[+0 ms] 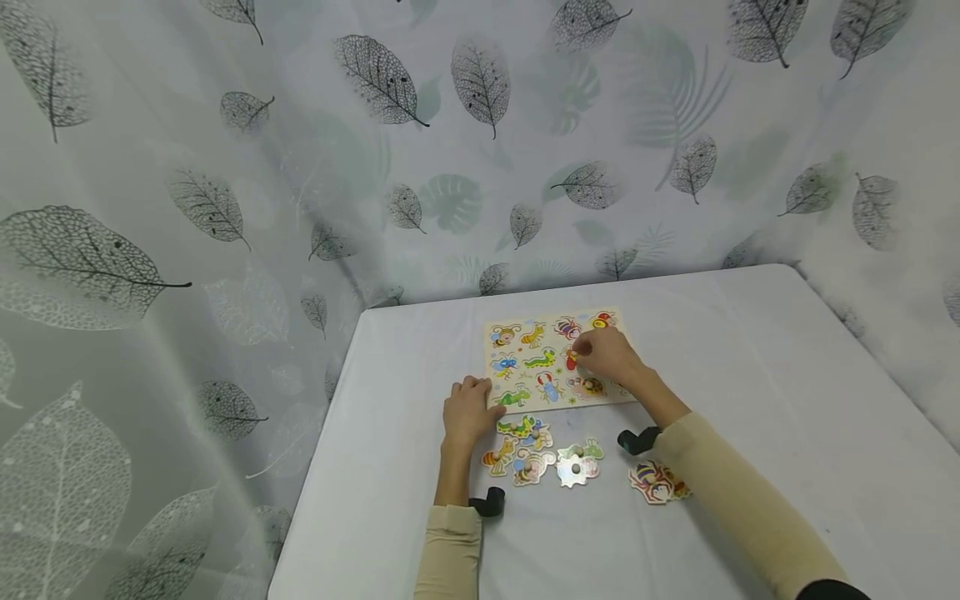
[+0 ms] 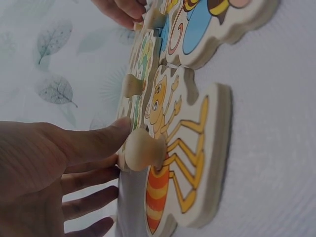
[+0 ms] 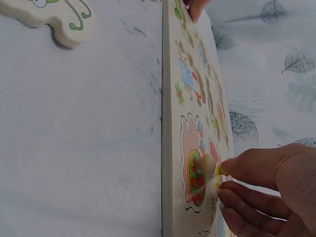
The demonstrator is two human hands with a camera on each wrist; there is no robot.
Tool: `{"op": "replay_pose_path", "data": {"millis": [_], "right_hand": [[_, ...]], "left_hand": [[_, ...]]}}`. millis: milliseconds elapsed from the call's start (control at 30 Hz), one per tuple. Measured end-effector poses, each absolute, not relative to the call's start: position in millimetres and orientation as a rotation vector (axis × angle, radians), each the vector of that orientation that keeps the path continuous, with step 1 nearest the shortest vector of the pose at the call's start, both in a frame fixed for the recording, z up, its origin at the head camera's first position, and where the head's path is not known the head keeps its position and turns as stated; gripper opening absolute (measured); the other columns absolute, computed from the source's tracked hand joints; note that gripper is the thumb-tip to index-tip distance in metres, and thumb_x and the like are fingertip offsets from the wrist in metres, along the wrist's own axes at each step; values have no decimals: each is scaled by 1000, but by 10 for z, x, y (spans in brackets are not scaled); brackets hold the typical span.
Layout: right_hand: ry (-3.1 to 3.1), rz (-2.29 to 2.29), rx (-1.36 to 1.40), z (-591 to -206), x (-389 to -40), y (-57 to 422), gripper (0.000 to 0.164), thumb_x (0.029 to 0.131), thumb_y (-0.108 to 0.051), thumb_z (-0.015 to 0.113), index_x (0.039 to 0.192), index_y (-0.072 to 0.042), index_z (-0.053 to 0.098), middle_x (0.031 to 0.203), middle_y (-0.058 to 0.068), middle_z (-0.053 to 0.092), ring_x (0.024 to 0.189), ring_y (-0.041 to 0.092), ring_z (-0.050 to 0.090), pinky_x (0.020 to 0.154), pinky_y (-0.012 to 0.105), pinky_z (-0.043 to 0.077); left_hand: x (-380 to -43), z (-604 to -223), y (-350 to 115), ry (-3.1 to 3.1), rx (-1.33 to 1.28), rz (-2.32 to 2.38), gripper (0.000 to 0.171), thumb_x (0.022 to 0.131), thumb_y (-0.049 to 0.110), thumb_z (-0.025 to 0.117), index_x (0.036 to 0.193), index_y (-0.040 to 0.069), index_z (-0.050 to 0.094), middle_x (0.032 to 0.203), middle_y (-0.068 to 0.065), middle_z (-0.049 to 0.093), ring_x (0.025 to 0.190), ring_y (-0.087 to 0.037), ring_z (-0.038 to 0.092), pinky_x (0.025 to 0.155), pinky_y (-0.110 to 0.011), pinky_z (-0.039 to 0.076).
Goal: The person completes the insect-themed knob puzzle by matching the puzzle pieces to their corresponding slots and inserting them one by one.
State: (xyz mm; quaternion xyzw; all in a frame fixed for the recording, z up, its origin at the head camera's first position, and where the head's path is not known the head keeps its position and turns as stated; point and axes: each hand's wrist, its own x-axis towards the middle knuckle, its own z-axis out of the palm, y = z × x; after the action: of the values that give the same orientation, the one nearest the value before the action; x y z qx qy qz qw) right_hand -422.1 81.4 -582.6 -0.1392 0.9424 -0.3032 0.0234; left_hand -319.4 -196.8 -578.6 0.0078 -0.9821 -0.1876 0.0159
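I have the left hand [image 1: 468,412] resting against the near left corner of the board [image 3: 168,148], fingers loosely spread, gripping nothing. My right hand [image 1: 606,354] pinches a small red piece [image 1: 571,362] over the board's right half, just beyond the snail [image 3: 190,173], which sits in its slot. On the surface [image 1: 720,350], loose pieces [image 1: 531,467] lie in front of the board, with another pile [image 1: 651,482] farther right.

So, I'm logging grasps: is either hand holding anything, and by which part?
The right hand seems to pinch a red-and-yellow piece at the board, but the exact spot is hidden. The left hand only touches the board's near left corner.
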Motion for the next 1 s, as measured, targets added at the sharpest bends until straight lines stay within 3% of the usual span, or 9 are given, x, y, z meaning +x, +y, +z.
{"op": "replay_pose_path", "data": {"millis": [567,1000], "right_hand": [[2944,-945,-420,-5632,-3936,985,25,95,-18,75,115,-4,77,104,10,77,97,25,70,88,47,58],[2999,-945,-477,-5631,-3736,1160,20,91,-18,77,106,-5,80,95,6,77,90,23,69,83,45,57]], "left_hand": [[-3183,-5798,-1961,-3065,40,-583,65,89,35,84,143,7,63,136,-11,63,122,-31,55,100,-50,49],[-3162,-5780,-1940,-3050,30,-597,65,88,33,85,143,6,63,135,-12,63,121,-32,55,98,-50,49]]}}
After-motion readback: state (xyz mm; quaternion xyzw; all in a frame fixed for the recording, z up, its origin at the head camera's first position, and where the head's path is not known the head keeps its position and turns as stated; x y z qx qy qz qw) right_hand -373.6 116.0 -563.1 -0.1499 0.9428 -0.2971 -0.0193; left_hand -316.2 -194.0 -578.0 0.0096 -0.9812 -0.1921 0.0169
